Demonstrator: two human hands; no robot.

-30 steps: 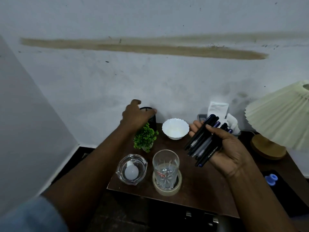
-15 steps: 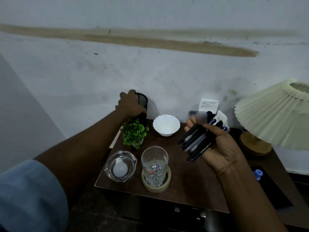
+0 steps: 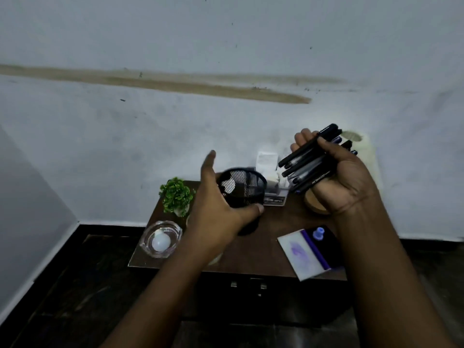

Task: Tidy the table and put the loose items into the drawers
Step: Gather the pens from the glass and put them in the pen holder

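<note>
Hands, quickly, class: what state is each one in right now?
Left hand: grips the black mesh pen cup.
Right hand: holds a bundle of pens.

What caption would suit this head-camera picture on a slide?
Above a small table, the left hand holds a black mesh cup while the right hand grips a bundle of pens.

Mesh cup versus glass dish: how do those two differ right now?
The mesh cup is black and perforated; the glass dish is clear. The cup is tilted in the left hand's grip; the dish sits flat on the table. The dish holds a white ball; nothing shows inside the cup. Both are round, open-topped containers.
</note>
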